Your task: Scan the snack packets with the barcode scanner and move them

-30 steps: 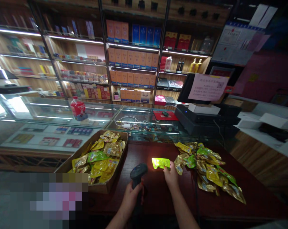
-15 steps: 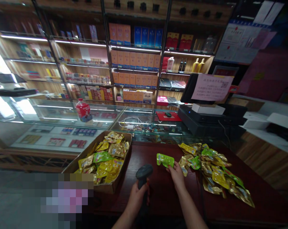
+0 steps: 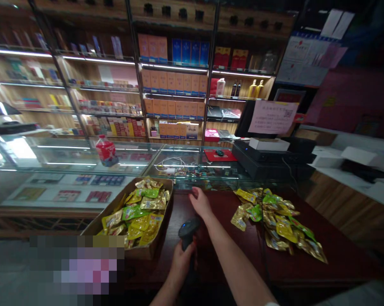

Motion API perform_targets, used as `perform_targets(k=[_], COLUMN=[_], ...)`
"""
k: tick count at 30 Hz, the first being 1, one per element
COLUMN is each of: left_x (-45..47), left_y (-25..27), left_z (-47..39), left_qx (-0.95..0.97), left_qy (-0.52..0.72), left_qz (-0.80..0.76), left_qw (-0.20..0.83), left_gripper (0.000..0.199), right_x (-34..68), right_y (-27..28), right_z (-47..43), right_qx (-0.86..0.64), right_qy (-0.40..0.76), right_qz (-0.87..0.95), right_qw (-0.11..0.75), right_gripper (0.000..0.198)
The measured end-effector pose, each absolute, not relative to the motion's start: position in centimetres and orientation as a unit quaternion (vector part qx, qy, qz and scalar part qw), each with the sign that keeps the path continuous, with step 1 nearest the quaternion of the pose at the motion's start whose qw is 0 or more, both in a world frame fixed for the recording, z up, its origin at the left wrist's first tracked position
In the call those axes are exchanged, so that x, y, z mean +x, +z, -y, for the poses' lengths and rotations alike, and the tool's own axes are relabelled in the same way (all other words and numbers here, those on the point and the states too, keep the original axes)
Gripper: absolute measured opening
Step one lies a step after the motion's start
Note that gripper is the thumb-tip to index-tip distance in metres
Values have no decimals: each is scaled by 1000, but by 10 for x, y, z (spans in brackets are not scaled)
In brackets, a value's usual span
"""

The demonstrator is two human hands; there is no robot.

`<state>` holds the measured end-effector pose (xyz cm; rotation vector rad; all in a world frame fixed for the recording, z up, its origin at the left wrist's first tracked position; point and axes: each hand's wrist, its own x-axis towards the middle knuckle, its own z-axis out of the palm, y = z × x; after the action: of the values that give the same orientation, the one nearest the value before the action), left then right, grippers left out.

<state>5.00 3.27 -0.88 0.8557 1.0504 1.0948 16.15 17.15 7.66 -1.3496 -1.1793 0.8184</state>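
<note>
While the left hand (image 3: pixel 181 260) is gripping the scanner (image 3: pixel 189 228), fingers wrapping its handle, the right hand (image 3: pixel 201 202) is hanging over the table (image 3: pixel 223 204) just right of the box (image 3: pixel 144 253), carrying nothing that shows. Its thumb and fingers are standing a little apart, some fingertips hiding behind others. Scanner's head is showing; the lower handle is vanishing into the palm and the dark below. Packets (image 3: pixel 142 223), gold, yellow and green, are filling the box, the undermost lying out of sight. Pixelation is covering the box's near left corner. A second pile (image 3: pixel 286 229) of packets is lying overlapped at the table's right; a thin dark cord (image 3: pixel 263 242) is passing before it, ends hard to trace. Both forearms are running off the lower edge. Farther back, a notice (image 3: pixel 272 117) is masking most of the screen (image 3: pixel 244 121), its print too blurred to read.
</note>
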Motion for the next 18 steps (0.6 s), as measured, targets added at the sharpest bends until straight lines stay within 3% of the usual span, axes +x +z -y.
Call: perform_targets(k=[3,5,7,11,14,18], left_x=[50,49,49,48,47,47], left_y=[-7,-6,-6,-7,-5,0], left_z=[-32,-31,-31,-32,-30,-26], left_qx=[380,381,379,378,387,392], left_qy=[475,479,481,470,468,468], left_qz=[-452,-445,-443,-444,-435,-429], left_qw=[652,654,655,662,664,665], left_gripper=[52,50,50,56,53,51], right_x=[238,279,302,294,277,282], right_y=[46,24,2,-25,-32,-38], right_z=[-128,-102,-84,-72,-72,-77], right_qx=[-682,-818,-870,-869,-839,-745], right_qy=[205,2,-104,-163,-94,13], right_qz=[453,407,379,412,463,468], right_qw=[536,407,299,223,268,476], right_gripper=[51,57,61,52,46,63])
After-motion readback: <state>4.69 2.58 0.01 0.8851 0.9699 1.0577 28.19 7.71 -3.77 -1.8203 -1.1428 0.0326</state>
